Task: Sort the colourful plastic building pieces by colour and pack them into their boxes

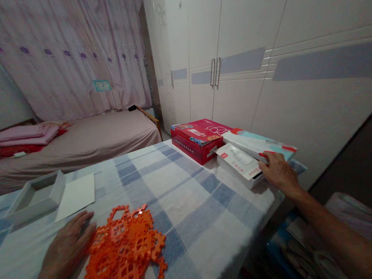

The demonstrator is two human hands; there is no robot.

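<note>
My left hand point(70, 241) lies on the table with fingers stretched out, beside a heap of orange plastic building pieces point(127, 251). These are flat, with toothed edges and cut-out grids, and its fingertips are close to the heap's left side. At the table's far right, my right hand point(279, 171) is bent around the right end of a white product box point(236, 163) with red print. Some of its fingertips are hidden there. Just behind that box lies a light blue, white and red package point(260, 140), close to the same fingers.
A red gift box point(201, 136) sits at the table's back edge. An open grey-white tray point(38, 194) and a white card point(77, 195) lie at the left. Blue-white checked cloth point(190, 195) covers the table. Beyond are a bed point(108, 137) and a white wardrobe point(238, 28).
</note>
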